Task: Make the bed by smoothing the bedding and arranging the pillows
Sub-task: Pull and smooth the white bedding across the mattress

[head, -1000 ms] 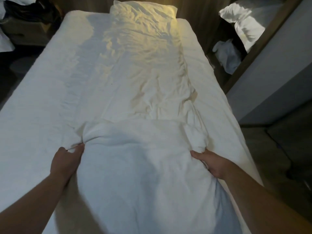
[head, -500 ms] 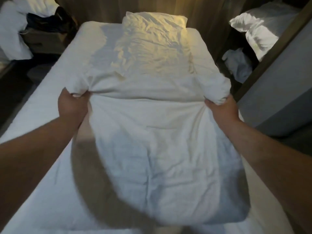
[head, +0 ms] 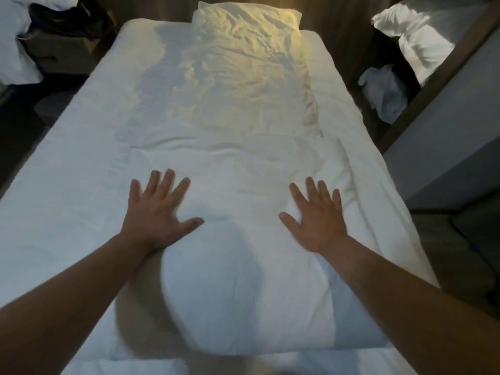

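change: duvet point(head: 238, 280) fold released, now lying along the middle of the bed point(head: 67, 185).
left hand point(head: 155, 212): flat, fingers spread, pressing it.
right hand point(head: 316, 220): same.
step: smoothing.
next: probably sweep up toward wrinkles below pillow point(head: 246, 20) at the head end.

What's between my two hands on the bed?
Only white duvet, slightly bunched, spans from the left hand to the right hand; the head view shows it.

Both hands flat, fingers spread, on the folded duvet point(head: 243, 201): left hand point(head: 154, 212), right hand point(head: 319, 220). Pillow point(head: 246, 20) at the bed's far edge.
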Motion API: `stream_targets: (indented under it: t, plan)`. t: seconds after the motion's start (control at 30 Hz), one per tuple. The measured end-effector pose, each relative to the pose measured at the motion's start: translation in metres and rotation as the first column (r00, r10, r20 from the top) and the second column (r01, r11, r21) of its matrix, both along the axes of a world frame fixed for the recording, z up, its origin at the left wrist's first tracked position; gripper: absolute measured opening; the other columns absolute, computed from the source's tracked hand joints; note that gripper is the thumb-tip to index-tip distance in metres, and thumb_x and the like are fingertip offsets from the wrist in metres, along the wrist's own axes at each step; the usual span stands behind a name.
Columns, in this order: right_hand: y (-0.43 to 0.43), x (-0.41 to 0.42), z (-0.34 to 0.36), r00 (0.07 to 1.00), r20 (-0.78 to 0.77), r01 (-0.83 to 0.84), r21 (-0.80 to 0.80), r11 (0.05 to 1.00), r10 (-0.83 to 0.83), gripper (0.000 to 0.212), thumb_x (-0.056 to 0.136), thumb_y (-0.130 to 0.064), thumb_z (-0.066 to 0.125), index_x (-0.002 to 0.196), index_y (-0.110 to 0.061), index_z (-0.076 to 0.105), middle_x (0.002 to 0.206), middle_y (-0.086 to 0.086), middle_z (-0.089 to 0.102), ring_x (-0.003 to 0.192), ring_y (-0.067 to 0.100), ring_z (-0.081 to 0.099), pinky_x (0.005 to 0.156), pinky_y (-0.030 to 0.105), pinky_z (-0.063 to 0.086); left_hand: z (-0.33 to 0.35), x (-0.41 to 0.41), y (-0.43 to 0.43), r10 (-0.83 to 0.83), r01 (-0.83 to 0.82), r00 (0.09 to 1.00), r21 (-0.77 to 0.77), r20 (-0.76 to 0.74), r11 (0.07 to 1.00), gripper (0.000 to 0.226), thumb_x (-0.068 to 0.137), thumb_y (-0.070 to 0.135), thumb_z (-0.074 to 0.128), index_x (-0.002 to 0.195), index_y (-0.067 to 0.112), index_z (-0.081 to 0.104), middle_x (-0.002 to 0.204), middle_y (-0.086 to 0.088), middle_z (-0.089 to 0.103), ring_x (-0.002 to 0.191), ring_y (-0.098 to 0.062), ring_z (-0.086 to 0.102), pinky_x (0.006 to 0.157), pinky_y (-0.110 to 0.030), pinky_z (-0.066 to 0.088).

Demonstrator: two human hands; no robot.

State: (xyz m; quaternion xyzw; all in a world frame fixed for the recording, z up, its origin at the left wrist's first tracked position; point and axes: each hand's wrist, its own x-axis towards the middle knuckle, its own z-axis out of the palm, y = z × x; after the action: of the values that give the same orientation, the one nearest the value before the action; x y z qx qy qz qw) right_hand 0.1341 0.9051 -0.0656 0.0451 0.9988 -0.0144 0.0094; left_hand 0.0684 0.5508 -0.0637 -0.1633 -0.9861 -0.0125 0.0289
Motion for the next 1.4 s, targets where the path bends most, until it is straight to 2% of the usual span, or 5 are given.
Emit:
stream_targets:
  t: [0.47,0.73,0.9,1.0,1.4]
  plan:
    - [0.002,-0.045,-0.097,0.986,-0.044,0.16,-0.02,0.987,-0.16,0.088,0.075,-0.088,0.015,0.149,-0.041,0.005,0.162,0.004,0.005,0.148,0.031,0.006,0.113,0.062,0.007,-0.089,-0.045,0.014,0.202,-0.203,0.979,0.028,0.042,0.979,0.097,0.068,0.091,0.022,0.149,0.04,0.01,0.162,-0.005,0.007,0.149,-0.03,0.006,0.113,-0.063,0.01]
    - [0.002,-0.047,-0.057,0.946,0.298,0.149,-0.05,0.988,-0.128,0.089,0.076,-0.085,0.019,0.151,-0.04,0.0,0.162,0.0,-0.009,0.148,0.027,-0.009,0.115,0.059,0.001,-0.063,-0.058,0.007,0.155,-0.137,0.941,-0.08,0.301,0.987,0.092,0.068,0.09,0.013,0.148,0.045,0.007,0.162,0.002,0.003,0.149,-0.023,0.0,0.114,-0.059,0.009]
    - [-0.018,-0.004,-0.011,0.957,0.255,0.188,-0.171,0.967,-0.141,0.064,0.093,-0.052,0.042,0.144,-0.015,0.033,0.153,0.013,0.029,0.141,0.03,0.027,0.113,0.044,0.025,-0.018,-0.013,0.006,0.136,-0.182,0.919,0.09,0.37,0.979,0.07,0.089,0.061,0.043,0.146,0.022,0.034,0.154,-0.008,0.031,0.142,-0.026,0.027,0.114,-0.045,0.026]
    - [-0.033,0.052,0.016,0.959,0.221,0.263,-0.446,0.855,-0.18,0.039,0.093,-0.028,0.052,0.124,-0.004,0.057,0.129,0.019,0.057,0.123,0.032,0.051,0.102,0.035,0.038,0.022,0.043,0.003,0.101,-0.243,0.884,0.262,0.457,0.934,0.045,0.082,0.048,0.045,0.109,0.016,0.062,0.117,-0.011,0.061,0.112,-0.03,0.057,0.093,-0.036,0.044]
    - [-0.075,0.261,0.151,0.919,0.29,0.393,-0.622,0.677,-0.267,0.028,0.094,-0.015,0.05,0.12,-0.015,0.061,0.123,0.002,0.062,0.116,0.018,0.057,0.09,0.018,0.038,0.135,0.244,-0.052,0.005,-0.277,0.768,0.325,0.64,0.904,0.023,0.094,0.019,0.057,0.113,0.013,0.069,0.12,-0.003,0.066,0.113,-0.017,0.059,0.096,-0.023,0.041]
